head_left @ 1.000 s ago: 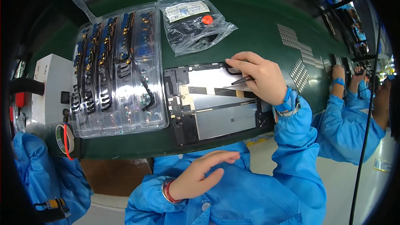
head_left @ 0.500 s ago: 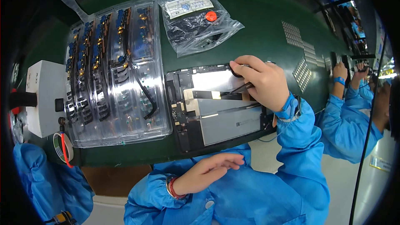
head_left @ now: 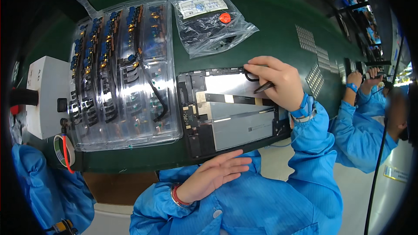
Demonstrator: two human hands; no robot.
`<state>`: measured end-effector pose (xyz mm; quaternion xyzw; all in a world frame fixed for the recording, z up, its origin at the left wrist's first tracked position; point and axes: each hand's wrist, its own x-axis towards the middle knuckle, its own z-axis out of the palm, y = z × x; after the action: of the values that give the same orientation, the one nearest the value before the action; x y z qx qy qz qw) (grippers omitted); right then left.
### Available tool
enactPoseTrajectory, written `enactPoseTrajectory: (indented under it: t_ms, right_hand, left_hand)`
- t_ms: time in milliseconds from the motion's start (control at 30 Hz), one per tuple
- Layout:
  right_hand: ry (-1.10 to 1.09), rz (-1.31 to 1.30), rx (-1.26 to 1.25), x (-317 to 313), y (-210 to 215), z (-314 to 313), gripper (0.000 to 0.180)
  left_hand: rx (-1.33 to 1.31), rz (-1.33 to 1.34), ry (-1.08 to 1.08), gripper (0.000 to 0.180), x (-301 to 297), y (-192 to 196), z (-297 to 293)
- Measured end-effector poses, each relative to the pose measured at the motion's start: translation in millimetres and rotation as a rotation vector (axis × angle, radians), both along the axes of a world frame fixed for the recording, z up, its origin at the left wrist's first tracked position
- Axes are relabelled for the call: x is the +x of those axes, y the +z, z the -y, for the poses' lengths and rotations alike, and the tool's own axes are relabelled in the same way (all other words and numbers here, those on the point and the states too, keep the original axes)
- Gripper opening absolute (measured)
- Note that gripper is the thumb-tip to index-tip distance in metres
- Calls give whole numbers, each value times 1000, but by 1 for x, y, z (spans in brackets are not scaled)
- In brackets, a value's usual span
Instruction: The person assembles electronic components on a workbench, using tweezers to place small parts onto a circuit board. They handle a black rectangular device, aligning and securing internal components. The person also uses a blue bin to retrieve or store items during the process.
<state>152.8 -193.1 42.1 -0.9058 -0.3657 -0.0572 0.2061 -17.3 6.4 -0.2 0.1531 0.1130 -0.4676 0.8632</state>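
**Opened tablet at the bench's near edge, one hand on it**

At the far left a white box [head_left: 45,95] sits at the end of the green bench [head_left: 278,21], with a roll of tape [head_left: 63,150] hanging just below it at the bench's near edge. Next comes a clear plastic tray [head_left: 124,72] of small flex-cable parts in rows; its right edge lies just beside the opened tablet [head_left: 235,113], with only a thin strip of green between them. Beyond the tablet's far edge lies a clear plastic bag [head_left: 213,19] with a red sticker, near but not touching.

The tablet lies flat, its long near edge right along the bench's rim. The left hand [head_left: 215,176] is off the bench, below that rim, open with fingers stretched and holding nothing. The right hand [head_left: 278,82] rests on the tablet's far right corner, fingers curled around black tweezers [head_left: 257,82] at the top edge.

Right of the hand the green surface is bare up to rows of small silver parts [head_left: 313,56]. A co-worker's hand [head_left: 355,78] works well apart, farther right.
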Motion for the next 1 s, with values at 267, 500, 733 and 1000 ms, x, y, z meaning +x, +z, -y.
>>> enactPoseTrajectory:
  t_ms: [267,500,733,1000]
  right_hand:
    - [83,-19,-168,-15,11,2,39]
    - [-23,-202,-216,-23,25,7,35]
    - [-97,-172,-69,-32,34,13,34]
    - [-151,241,571,-58,88,10,40]
  left_hand:
    - [-92,-46,168,45,-13,-5,9]
    - [144,334,201,39,-19,13,22]
    - [307,238,674,26,2,24,91]
    - [950,1084,513,10,-4,84,66]
